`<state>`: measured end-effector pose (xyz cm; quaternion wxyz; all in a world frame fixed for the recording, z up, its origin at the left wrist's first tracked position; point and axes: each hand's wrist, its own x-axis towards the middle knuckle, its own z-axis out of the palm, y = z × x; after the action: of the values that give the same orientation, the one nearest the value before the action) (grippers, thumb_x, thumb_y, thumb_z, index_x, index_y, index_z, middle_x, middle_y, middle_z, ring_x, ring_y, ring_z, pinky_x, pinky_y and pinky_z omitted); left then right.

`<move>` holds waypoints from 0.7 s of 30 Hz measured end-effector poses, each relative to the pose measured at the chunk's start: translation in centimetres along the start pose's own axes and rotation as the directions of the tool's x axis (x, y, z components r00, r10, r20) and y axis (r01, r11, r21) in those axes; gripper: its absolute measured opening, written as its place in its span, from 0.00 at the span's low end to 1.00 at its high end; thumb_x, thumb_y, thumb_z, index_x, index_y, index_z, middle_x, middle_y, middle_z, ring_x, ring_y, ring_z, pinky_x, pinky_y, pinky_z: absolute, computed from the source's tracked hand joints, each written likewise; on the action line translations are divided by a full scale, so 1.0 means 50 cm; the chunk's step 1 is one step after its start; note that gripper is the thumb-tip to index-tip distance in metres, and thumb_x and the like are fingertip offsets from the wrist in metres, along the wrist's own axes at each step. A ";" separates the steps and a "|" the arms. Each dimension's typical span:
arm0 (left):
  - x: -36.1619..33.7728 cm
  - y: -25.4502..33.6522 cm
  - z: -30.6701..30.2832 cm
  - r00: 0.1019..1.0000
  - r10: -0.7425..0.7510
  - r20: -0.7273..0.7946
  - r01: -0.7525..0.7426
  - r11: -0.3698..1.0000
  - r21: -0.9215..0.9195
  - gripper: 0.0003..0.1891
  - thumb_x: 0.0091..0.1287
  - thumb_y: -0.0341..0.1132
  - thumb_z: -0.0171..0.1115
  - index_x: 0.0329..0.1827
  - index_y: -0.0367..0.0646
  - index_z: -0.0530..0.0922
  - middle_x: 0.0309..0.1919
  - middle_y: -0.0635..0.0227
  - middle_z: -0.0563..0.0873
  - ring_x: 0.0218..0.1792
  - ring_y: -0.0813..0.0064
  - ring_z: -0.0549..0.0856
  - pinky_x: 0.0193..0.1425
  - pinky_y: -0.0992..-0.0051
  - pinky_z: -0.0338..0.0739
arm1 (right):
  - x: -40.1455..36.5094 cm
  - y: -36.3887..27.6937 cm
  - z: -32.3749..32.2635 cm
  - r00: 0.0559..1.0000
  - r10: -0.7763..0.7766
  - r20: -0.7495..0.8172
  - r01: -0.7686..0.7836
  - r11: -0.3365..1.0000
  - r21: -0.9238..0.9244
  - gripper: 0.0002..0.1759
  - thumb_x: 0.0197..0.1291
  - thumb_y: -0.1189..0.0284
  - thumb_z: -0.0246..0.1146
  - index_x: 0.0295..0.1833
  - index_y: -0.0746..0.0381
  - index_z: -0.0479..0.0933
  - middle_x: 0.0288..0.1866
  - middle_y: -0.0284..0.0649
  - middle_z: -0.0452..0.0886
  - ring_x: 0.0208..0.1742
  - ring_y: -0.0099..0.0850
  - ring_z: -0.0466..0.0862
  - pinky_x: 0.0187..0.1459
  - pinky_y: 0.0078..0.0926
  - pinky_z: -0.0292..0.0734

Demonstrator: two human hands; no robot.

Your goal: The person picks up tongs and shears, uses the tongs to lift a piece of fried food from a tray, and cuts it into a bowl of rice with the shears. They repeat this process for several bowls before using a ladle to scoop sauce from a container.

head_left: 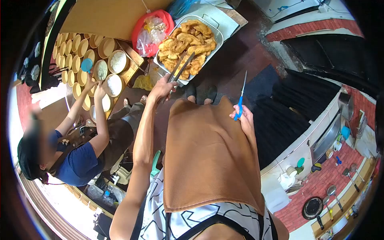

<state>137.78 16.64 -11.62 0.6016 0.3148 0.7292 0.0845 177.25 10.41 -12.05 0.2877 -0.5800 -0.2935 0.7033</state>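
My left hand (163, 89) is closed around dark metal tongs (185, 66), whose tips reach over the fried chicken. A rectangular metal tray (219, 39) holds the heap of golden-brown fried chicken (189, 39). Lower and to the right, my right hand (245, 116) grips scissors (240, 105) by their blue handles, with the long blades pointing up and away from me. The scissors are well apart from the tray. A brown apron (212, 154) covers my front between the two arms.
A red basin (169, 20) with plastic bags adjoins the tray. On the left, a co-worker (80, 160) reaches over a table with many round tubs (106, 48), some holding rice. A sink (326, 140) and a hanging frying pan (312, 208) are at right.
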 end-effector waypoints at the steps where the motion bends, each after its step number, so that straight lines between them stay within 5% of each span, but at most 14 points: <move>1: -0.002 0.001 0.001 1.000 0.003 0.016 -0.002 0.998 -0.064 0.34 0.69 0.36 0.64 0.77 0.39 0.64 0.31 0.57 0.86 0.15 0.74 0.80 0.15 0.73 0.73 | 0.002 0.000 -0.001 1.000 0.003 -0.009 -0.003 1.000 0.003 0.16 0.72 0.60 0.67 0.48 0.63 0.79 0.31 0.32 0.82 0.35 0.24 0.85 0.41 0.21 0.78; 7: -0.003 0.047 0.037 0.984 0.075 0.159 0.021 0.847 -0.530 0.24 0.73 0.38 0.61 0.68 0.40 0.68 0.30 0.62 0.84 0.13 0.77 0.77 0.13 0.76 0.72 | 0.013 -0.014 0.003 0.999 0.013 -0.030 -0.014 1.000 -0.009 0.17 0.72 0.59 0.66 0.48 0.63 0.79 0.31 0.33 0.82 0.35 0.25 0.85 0.41 0.21 0.77; 21: 0.025 0.183 0.118 0.998 0.059 0.034 -0.035 0.875 -0.482 0.20 0.73 0.38 0.59 0.61 0.35 0.69 0.31 0.56 0.88 0.15 0.74 0.80 0.15 0.74 0.76 | 0.041 -0.039 -0.004 0.999 -0.038 0.030 0.040 0.998 -0.056 0.20 0.76 0.57 0.60 0.53 0.66 0.78 0.31 0.39 0.82 0.36 0.28 0.85 0.46 0.28 0.82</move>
<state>146.46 23.01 -9.61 0.6758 0.1748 0.6631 0.2701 177.25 13.24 -11.97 0.2808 -0.5718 -0.3285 0.6973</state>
